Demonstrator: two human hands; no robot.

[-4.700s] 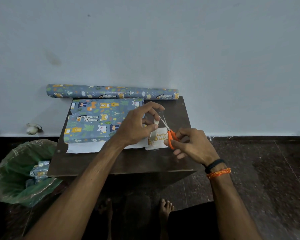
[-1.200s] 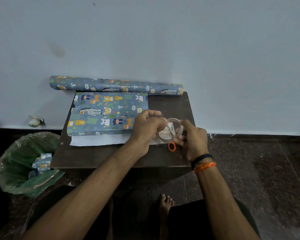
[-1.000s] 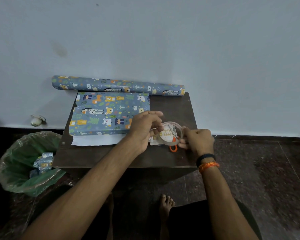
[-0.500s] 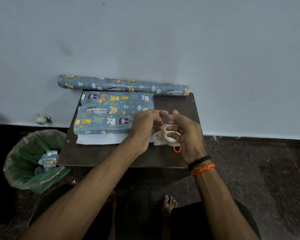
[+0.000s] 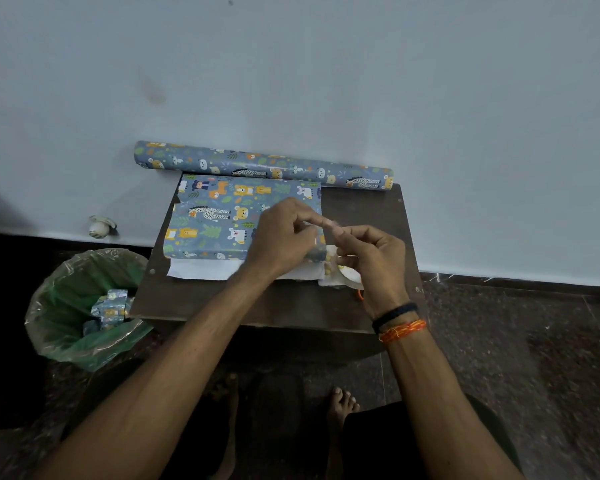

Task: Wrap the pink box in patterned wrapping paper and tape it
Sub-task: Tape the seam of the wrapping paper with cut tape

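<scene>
- Small dark table (image 5: 222, 306) against the wall; spare roll of wrapping paper (image 5: 264, 165) along its far edge.
- Box, already covered in patterned wrapping paper (image 5: 219, 216), lies at the table's far left; a white flap (image 5: 201, 270) is still loose at its near side.
- Left hand (image 5: 281, 237) and right hand (image 5: 374, 258), fingers curled, appear to pinch a tape strip (image 5: 326, 223) between them; blurred.
- Tape roll (image 5: 350, 271) lies under the right hand.
- Judged step: taping. Next, fold the flap and press the strip over the seam.

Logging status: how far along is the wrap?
Done: patterned paper covers the box top and front; a white flap sticks out along its near edge. In hand: left hand and right hand meet over the right end, apparently handling tape; too blurred to confirm. Left: close and tape flap and ends.
</scene>
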